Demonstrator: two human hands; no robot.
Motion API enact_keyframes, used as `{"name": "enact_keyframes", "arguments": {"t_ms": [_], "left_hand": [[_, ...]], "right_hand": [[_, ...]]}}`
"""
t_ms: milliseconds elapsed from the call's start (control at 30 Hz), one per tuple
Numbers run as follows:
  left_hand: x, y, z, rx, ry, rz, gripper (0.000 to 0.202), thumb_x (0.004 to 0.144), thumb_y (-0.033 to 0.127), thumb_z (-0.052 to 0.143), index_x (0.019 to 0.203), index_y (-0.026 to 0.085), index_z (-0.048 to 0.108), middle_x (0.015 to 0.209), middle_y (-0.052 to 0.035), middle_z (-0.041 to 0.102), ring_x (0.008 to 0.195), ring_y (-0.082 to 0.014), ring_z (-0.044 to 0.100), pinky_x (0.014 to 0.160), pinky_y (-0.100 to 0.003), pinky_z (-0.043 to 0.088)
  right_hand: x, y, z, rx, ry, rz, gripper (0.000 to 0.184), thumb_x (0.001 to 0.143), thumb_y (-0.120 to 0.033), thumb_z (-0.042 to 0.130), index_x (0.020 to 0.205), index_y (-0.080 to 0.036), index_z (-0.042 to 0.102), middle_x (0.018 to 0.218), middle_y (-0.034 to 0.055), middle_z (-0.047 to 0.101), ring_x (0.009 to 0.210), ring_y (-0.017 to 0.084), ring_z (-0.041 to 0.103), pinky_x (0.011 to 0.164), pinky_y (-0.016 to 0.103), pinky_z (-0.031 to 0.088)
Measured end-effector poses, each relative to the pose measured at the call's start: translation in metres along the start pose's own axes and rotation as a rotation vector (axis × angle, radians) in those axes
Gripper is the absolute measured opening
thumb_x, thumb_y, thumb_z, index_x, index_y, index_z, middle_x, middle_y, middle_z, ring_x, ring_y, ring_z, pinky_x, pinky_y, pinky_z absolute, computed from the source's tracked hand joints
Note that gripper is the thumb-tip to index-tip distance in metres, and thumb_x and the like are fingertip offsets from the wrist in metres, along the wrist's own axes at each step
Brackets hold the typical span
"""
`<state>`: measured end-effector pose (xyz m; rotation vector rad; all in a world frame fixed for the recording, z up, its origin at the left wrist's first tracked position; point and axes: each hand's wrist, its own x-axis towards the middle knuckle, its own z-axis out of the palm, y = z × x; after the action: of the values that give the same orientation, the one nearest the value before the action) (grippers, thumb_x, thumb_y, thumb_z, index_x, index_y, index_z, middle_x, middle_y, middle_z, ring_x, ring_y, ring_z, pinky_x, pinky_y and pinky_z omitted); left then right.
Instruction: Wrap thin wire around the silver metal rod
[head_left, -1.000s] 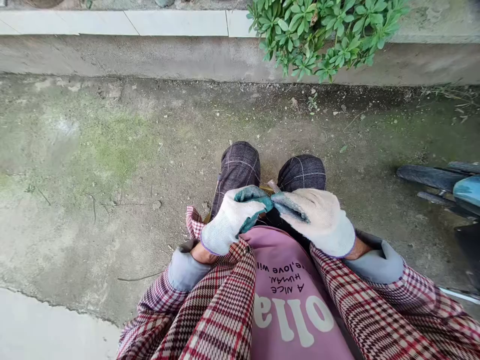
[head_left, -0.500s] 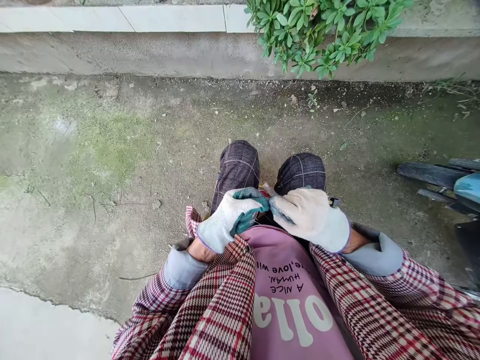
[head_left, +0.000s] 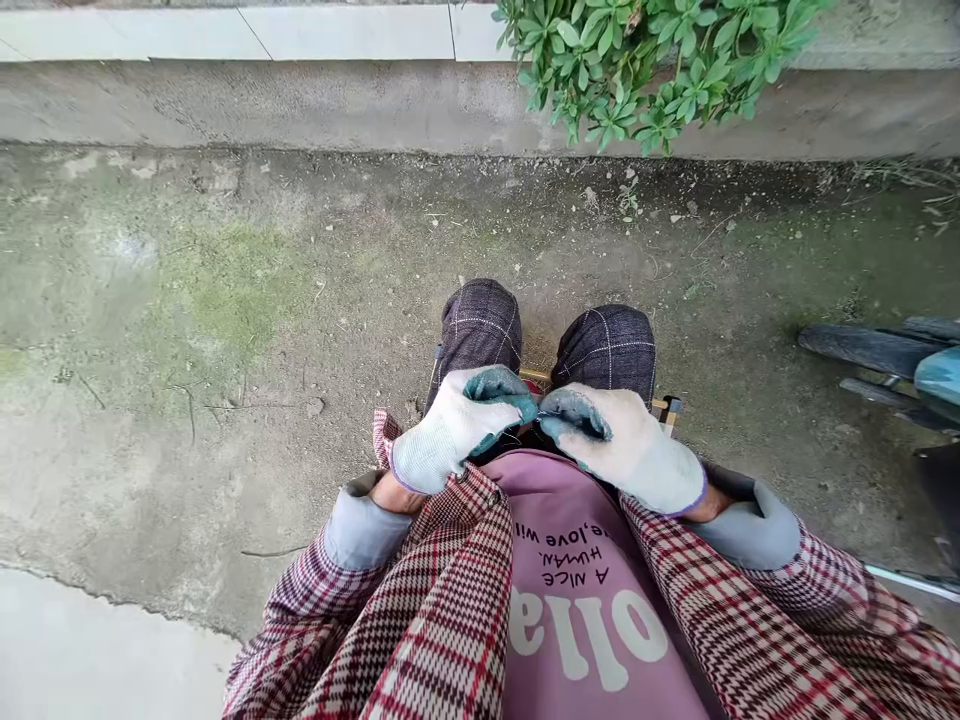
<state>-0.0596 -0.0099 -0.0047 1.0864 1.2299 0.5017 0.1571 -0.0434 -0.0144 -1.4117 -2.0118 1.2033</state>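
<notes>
My left hand (head_left: 466, 420) and my right hand (head_left: 628, 440) wear white knit gloves with teal-green coated palms and fingers. Both are closed in a pinch, fingertips nearly meeting between my knees, just above the pink shirt front (head_left: 577, 570). Whatever the fingers hold is too small and too hidden to name. A small dark sliver shows at the right fingertips, and a bit of red lies just beyond them. Beneath and around the hands are my dark checked trouser legs (head_left: 480, 325).
A gold-coloured metal frame (head_left: 666, 410) shows beside my right leg. Ahead runs a low concrete wall (head_left: 300, 105) topped by white tiles, with a leafy green bush (head_left: 660, 60) hanging over it. Dark wheels (head_left: 870, 350) stand at the right on mossy ground (head_left: 240, 290).
My right hand has turned slightly and its index finger, stretched forward before, is now curled in against the thumb. My left hand has barely moved.
</notes>
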Motion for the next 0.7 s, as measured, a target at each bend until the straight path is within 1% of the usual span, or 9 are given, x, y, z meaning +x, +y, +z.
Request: {"name": "enact_keyframes", "arguments": {"t_ms": [33, 100, 233, 300, 400, 467, 567, 700], "left_hand": [[0.0, 0.0, 0.001, -0.045, -0.012, 0.001, 0.006, 0.076, 0.025, 0.072, 0.076, 0.019, 0.074, 0.078, 0.0007, 0.074, 0.073, -0.0148, 0.07, 0.072, -0.027, 0.061], [-0.003, 0.001, 0.003, -0.079, -0.001, 0.007, 0.005, 0.077, 0.022, 0.071, 0.076, 0.018, 0.073, 0.079, 0.0, 0.074, 0.074, -0.0149, 0.07, 0.071, -0.027, 0.06], [-0.008, 0.009, 0.006, 0.006, 0.019, 0.028, 0.004, 0.077, 0.02, 0.07, 0.077, 0.017, 0.072, 0.08, -0.001, 0.075, 0.077, -0.0154, 0.071, 0.073, -0.025, 0.06], [-0.009, 0.012, 0.006, 0.059, 0.01, 0.039, 0.007, 0.077, 0.021, 0.07, 0.08, 0.015, 0.073, 0.081, -0.0019, 0.076, 0.079, -0.0158, 0.072, 0.077, -0.026, 0.06], [-0.01, 0.012, 0.005, 0.14, 0.012, 0.066, 0.01, 0.08, 0.024, 0.069, 0.083, 0.015, 0.073, 0.083, -0.0038, 0.077, 0.08, -0.0174, 0.072, 0.078, -0.029, 0.061], [-0.012, 0.007, 0.003, 0.213, 0.023, 0.122, 0.012, 0.083, 0.026, 0.069, 0.086, 0.015, 0.073, 0.084, -0.0055, 0.077, 0.081, -0.019, 0.072, 0.077, -0.032, 0.062], [-0.015, -0.002, -0.002, 0.319, 0.027, 0.244, 0.014, 0.087, 0.027, 0.069, 0.095, 0.017, 0.074, 0.09, -0.0077, 0.078, 0.081, -0.0204, 0.073, 0.075, -0.035, 0.062], [-0.019, -0.007, -0.006, 0.473, -0.015, 0.342, 0.021, 0.092, 0.027, 0.065, 0.109, 0.018, 0.072, 0.103, -0.0096, 0.078, 0.088, -0.0209, 0.074, 0.078, -0.035, 0.063]], "right_hand": [[0.001, 0.0, 0.0, 0.054, -0.009, 0.017, 0.014, 0.095, -0.026, 0.062, 0.101, -0.019, 0.072, 0.092, 0.0034, 0.078, 0.08, 0.018, 0.072, 0.075, 0.03, 0.051], [0.003, 0.001, -0.001, 0.128, -0.01, 0.04, 0.012, 0.094, -0.024, 0.062, 0.097, -0.018, 0.072, 0.089, 0.0023, 0.078, 0.078, 0.017, 0.071, 0.074, 0.028, 0.051], [0.007, 0.0, -0.001, 0.202, -0.001, 0.061, 0.009, 0.089, -0.022, 0.063, 0.085, -0.018, 0.069, 0.078, 0.0007, 0.073, 0.069, 0.015, 0.065, 0.066, 0.026, 0.05], [0.007, -0.001, -0.002, 0.188, 0.005, 0.04, 0.008, 0.088, -0.021, 0.063, 0.084, -0.018, 0.069, 0.077, 0.0011, 0.073, 0.068, 0.015, 0.065, 0.066, 0.027, 0.049], [0.006, -0.002, -0.002, 0.089, 0.005, -0.014, 0.011, 0.089, -0.023, 0.062, 0.084, -0.017, 0.07, 0.078, 0.0036, 0.074, 0.068, 0.017, 0.066, 0.068, 0.029, 0.049], [0.006, -0.001, -0.002, 0.046, 0.005, -0.039, 0.013, 0.09, -0.025, 0.062, 0.084, -0.016, 0.07, 0.077, 0.0044, 0.073, 0.067, 0.017, 0.066, 0.068, 0.03, 0.048], [0.005, -0.001, -0.003, 0.05, 0.003, -0.058, 0.013, 0.091, -0.025, 0.061, 0.086, -0.017, 0.071, 0.078, 0.0042, 0.074, 0.067, 0.017, 0.067, 0.067, 0.03, 0.048], [0.006, 0.0, -0.004, 0.078, -0.01, -0.057, 0.015, 0.092, -0.025, 0.06, 0.089, -0.016, 0.072, 0.081, 0.0047, 0.075, 0.071, 0.017, 0.068, 0.07, 0.03, 0.049]]}}
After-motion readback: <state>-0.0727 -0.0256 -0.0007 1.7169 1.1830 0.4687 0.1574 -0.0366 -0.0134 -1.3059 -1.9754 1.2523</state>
